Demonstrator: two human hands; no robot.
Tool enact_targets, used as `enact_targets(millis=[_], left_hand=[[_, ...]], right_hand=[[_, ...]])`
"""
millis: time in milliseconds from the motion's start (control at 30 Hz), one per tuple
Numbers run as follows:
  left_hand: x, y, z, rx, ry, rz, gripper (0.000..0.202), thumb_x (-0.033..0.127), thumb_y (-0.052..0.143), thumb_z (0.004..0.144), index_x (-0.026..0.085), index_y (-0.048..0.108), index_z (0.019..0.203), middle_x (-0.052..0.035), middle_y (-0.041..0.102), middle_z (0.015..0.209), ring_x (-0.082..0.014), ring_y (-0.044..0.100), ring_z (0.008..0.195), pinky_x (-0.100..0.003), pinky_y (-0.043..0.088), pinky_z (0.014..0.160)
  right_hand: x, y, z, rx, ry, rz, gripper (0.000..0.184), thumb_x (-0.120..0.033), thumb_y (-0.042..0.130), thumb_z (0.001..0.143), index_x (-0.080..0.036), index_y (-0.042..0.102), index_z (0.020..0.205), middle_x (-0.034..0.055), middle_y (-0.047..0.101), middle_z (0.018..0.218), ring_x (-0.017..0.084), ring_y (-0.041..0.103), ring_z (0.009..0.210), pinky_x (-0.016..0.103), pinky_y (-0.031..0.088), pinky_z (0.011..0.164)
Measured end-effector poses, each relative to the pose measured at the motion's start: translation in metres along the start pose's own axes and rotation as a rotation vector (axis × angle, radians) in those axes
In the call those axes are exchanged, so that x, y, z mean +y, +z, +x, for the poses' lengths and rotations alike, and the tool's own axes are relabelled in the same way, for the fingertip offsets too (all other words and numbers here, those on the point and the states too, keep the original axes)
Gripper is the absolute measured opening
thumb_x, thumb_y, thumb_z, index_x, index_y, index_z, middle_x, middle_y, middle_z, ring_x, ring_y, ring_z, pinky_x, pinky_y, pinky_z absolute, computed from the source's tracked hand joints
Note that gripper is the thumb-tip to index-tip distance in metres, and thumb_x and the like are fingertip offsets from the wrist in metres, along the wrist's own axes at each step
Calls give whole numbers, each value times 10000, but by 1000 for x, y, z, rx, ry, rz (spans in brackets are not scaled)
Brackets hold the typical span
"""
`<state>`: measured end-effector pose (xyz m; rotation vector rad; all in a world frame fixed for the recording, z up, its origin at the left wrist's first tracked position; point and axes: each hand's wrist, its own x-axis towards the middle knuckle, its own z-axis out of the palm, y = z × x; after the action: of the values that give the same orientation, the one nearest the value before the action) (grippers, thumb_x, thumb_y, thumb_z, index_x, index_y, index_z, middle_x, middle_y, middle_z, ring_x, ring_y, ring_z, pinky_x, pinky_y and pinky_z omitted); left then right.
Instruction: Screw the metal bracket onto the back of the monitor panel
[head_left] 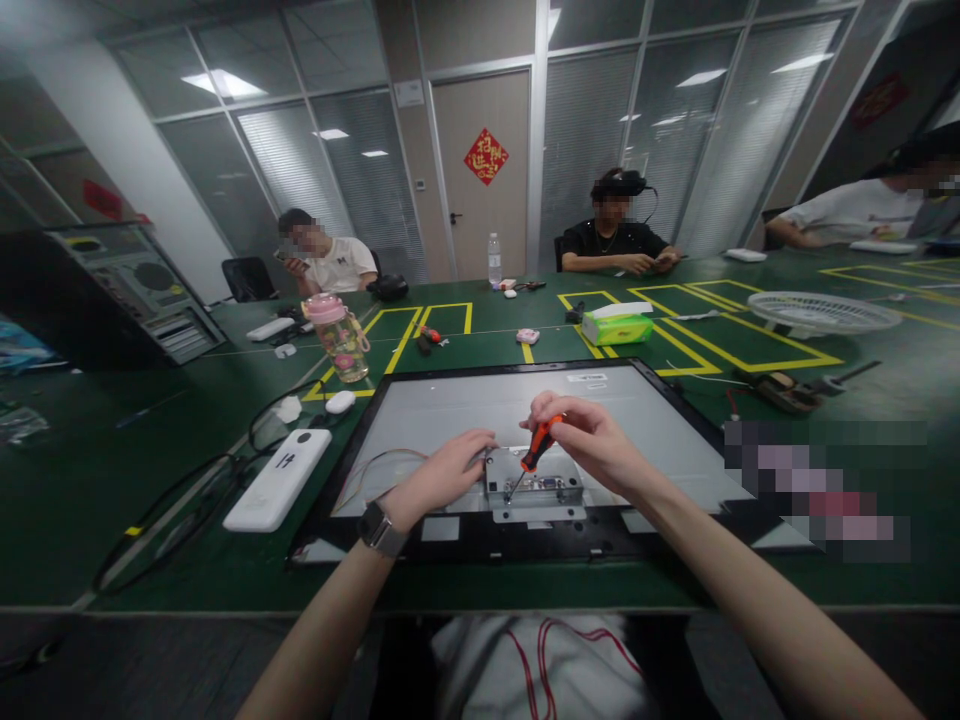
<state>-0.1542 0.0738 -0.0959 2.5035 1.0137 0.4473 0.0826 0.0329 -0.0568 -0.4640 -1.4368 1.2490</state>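
A flat display panel (465, 400) with a black frame lies back side up in front of me. Near its front edge sits a small metal box (574, 488) with a row of connector ports. My right hand (581, 435) grips an orange and black screwdriver (541, 442), held tilted, its tip down at the left part of the port side. My left hand (450, 468), with a watch (381, 528) on the wrist, has its bent fingers and thumb at the box's left end. The fingertips are partly hidden there. Thin wires (382, 458) run over the panel left of this hand.
Left of the panel are a white power bank (279, 480), a black cable (169, 510) and a pink-lidded bottle (337, 340). Beyond it stand a green tissue pack (619, 325) and a white round racket-like frame (821, 312). Tools (787, 392) lie at right. Several people sit across the table.
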Motion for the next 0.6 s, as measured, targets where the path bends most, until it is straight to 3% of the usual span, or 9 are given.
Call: enact_targets(millis=[300, 400, 533, 600], left_hand=[[1, 0, 0, 0, -3, 0, 394, 81, 462, 880, 165, 595, 1240, -116, 569, 1411, -230, 514, 1326, -390, 362, 1169], [-1, 1, 0, 2, -5, 0, 396, 91, 462, 887, 177, 589, 1252, -111, 567, 1419, -228, 521, 1320, -402, 364, 1169], [-2, 1, -1, 8, -12, 0, 398, 97, 469, 889, 192, 591, 1255, -103, 562, 1431, -228, 508, 1338, -410, 358, 1174], [-1, 1, -1, 6, -2, 2, 395, 94, 466, 888, 190, 596, 1248, -103, 561, 1431, -228, 502, 1343, -406, 358, 1174]], right_hand=[[1, 3, -1, 17, 8, -26, 231, -381, 658, 922, -290, 733, 1121, 50, 758, 1073, 209, 697, 1032, 408, 504, 990], [4, 2, 0, 50, -17, -124, 244, -376, 655, 925, -311, 730, 1147, 45, 756, 1037, 209, 701, 1002, 404, 520, 959], [2, 1, -1, 102, -115, -276, 171, -359, 772, 823, -308, 785, 986, 30, 699, 954, 200, 667, 918, 341, 546, 836], [1, 1, -2, 90, -122, -338, 202, -377, 735, 855, -307, 780, 1038, 44, 684, 1013, 212, 654, 974, 357, 536, 880]])
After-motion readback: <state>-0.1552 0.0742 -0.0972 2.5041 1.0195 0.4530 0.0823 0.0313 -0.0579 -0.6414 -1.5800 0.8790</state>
